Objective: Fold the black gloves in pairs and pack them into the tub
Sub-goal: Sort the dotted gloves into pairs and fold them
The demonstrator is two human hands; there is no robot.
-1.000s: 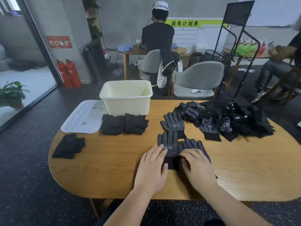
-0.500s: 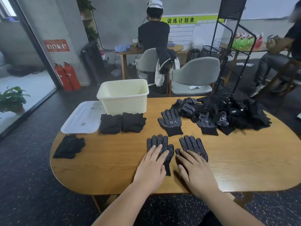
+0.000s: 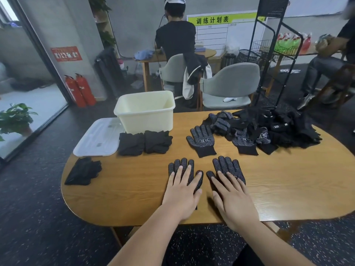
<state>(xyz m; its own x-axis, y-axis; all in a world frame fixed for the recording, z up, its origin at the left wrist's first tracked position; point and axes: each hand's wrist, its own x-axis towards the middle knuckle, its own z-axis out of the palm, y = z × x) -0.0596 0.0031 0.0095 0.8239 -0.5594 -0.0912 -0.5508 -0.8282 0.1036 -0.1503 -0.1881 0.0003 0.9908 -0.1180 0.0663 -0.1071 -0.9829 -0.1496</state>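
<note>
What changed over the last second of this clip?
The left hand slid the left glove leftward, the right hand the right glove rightward; together a second ago, they now lie apart. Both hands stay flat on them. Tub, lid, folded pairs and pile unchanged.

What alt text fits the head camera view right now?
A person's left hand and right hand lie flat on two dotted black gloves set side by side on a wooden table. Beyond them: folded pairs, a cream tub, its lid, a glove pile.
</note>
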